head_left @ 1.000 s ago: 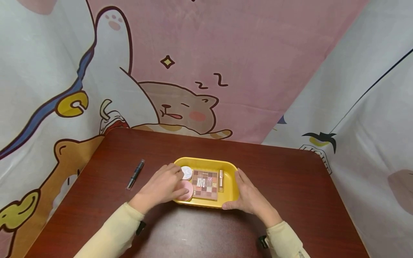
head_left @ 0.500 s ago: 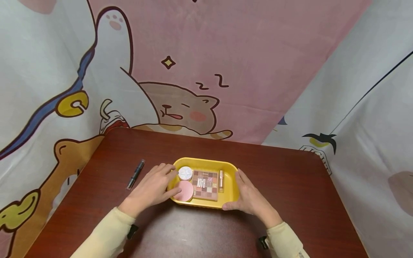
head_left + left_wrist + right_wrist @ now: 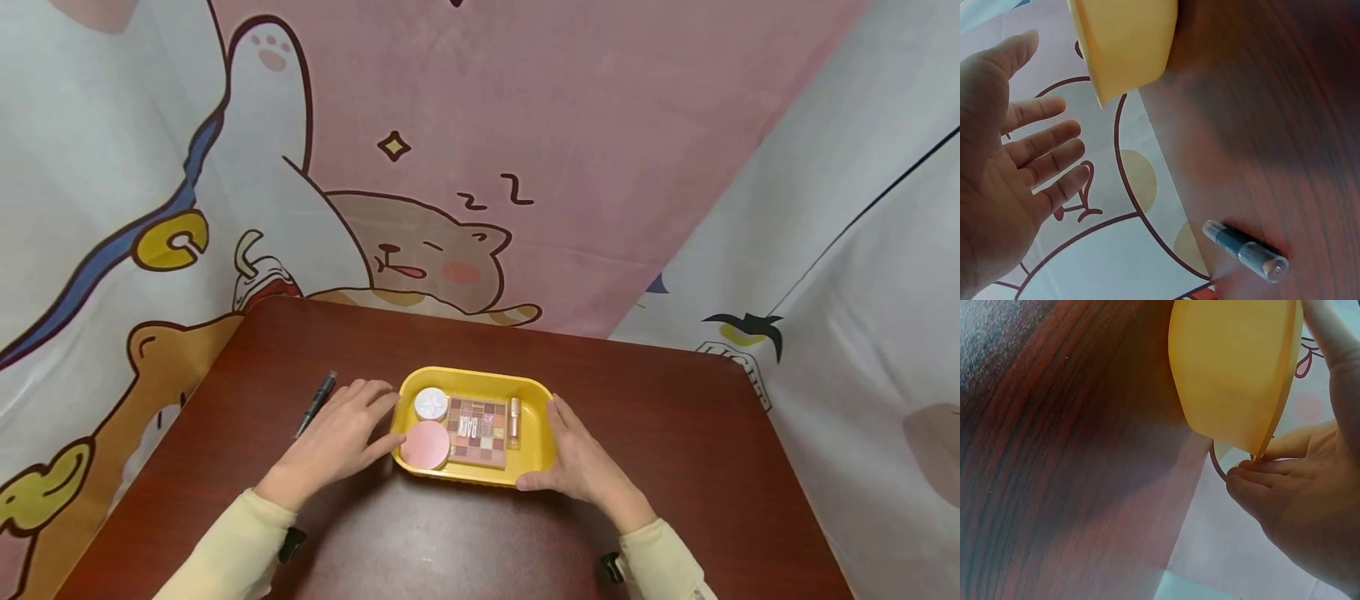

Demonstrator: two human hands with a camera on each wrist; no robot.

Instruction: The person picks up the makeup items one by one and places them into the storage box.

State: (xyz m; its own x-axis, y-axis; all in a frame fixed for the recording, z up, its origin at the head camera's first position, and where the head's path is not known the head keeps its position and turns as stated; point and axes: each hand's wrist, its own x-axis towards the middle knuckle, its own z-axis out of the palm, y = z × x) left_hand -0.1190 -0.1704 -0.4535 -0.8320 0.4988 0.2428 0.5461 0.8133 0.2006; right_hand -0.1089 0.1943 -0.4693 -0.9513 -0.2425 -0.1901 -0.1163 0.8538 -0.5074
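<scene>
A yellow plastic tray [image 3: 529,417] lies on the table. Inside sit a round white case [image 3: 431,404], a round pink case [image 3: 426,445], an eyeshadow palette [image 3: 477,432] and a slim lipstick-like tube [image 3: 513,422]. My right hand [image 3: 585,467] holds the tray's right end, thumb at the near corner and fingers along the side. My left hand [image 3: 330,442] is spread at the left end; in the left wrist view its fingers are extended and apart from the tray wall [image 3: 1125,44]. Left of it lies a dark pen-like stick [image 3: 1244,250] with clear caps, partly hidden in the head view.
The dark red-brown wooden table [image 3: 660,417] reaches back to a cartoon-printed cloth [image 3: 570,167], which hangs behind and at both sides. Table surface extends around the tray, and light glares on it near the front.
My left hand has drawn back leftward, from over the round cases to outside the tray's left rim, uncovering both and partly covering the pen-like stick. My right hand stays at the tray.
</scene>
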